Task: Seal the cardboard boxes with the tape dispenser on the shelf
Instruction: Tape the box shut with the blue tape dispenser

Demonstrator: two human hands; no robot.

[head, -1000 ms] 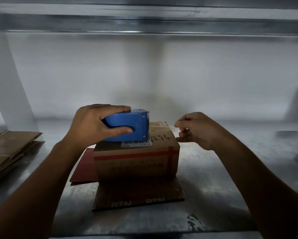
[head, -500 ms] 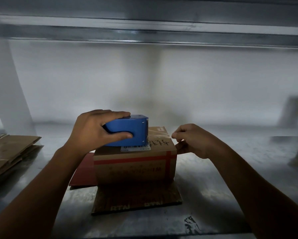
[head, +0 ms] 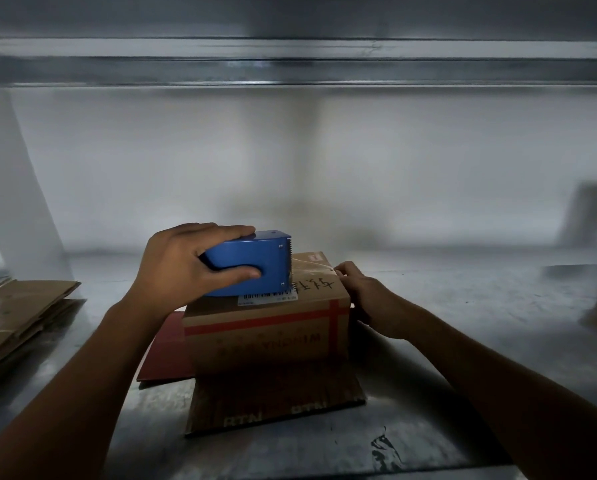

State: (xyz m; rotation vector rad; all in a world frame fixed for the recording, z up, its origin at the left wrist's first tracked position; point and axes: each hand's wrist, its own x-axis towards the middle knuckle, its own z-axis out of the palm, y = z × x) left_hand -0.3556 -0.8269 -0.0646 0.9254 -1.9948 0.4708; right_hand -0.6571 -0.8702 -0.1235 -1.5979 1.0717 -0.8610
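Anchoring step | my left hand (head: 186, 268) gripped tape dispenser (head: 252, 263) atop cardboard box (head: 266, 327) | right hand (head: 368, 299) pinched tape end (head: 319, 268) | next, likely: drag leftward

You will find "RTN" printed twice in pale capitals on the flat cardboard sheet (head: 276, 400) beneath the box (head: 266, 337). The top of the box carries a white barcode label (head: 267, 298), its digits too small to read, and black handwritten characters (head: 312, 284), not legible. Its front face bears inverted, faded print, unreadable.
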